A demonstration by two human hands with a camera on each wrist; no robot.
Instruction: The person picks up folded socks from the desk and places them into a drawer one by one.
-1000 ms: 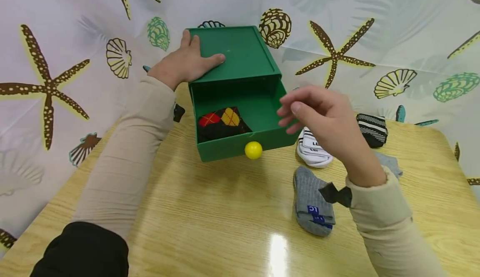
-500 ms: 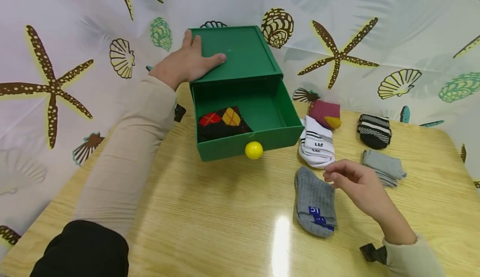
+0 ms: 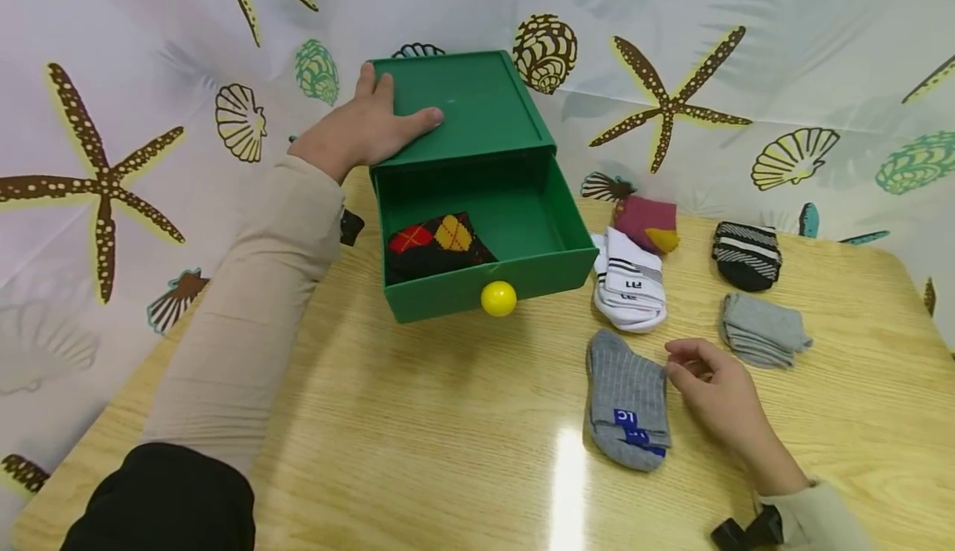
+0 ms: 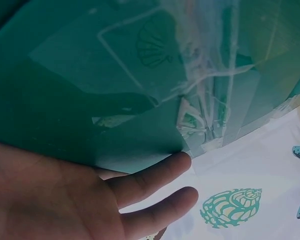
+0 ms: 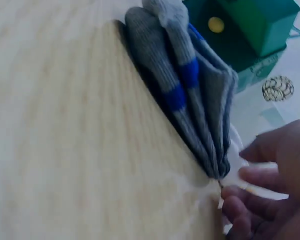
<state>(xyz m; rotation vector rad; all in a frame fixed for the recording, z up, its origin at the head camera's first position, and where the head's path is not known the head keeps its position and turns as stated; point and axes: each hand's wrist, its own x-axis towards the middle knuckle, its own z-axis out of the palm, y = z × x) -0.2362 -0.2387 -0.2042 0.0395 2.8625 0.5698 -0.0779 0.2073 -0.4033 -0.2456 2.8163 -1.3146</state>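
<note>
A green box point(image 3: 470, 108) stands at the back with its drawer point(image 3: 525, 218) pulled out; a yellow ball knob point(image 3: 498, 298) sits on the front. Folded black socks point(image 3: 440, 244) with red and yellow diamonds lie in the drawer's left part. My left hand point(image 3: 366, 130) rests on the box's left top edge, thumb spread over the top. In the left wrist view its fingers point(image 4: 155, 182) are straight beside the box wall. My right hand point(image 3: 719, 393), loosely curled and holding nothing, hovers just right of the grey ribbed socks point(image 3: 625, 398) with blue labels, which also show in the right wrist view.
White socks point(image 3: 630, 282) with black stripes lie right of the drawer, before maroon-and-yellow socks point(image 3: 647, 224). Farther right are black-and-white striped socks point(image 3: 746, 255) and light grey socks point(image 3: 764, 330). A patterned curtain point(image 3: 462, 4) hangs behind the wooden table point(image 3: 410, 451).
My right hand has come from beside the drawer down and right to the grey ribbed socks, uncovering the white and maroon socks. My left hand has stayed on the box.
</note>
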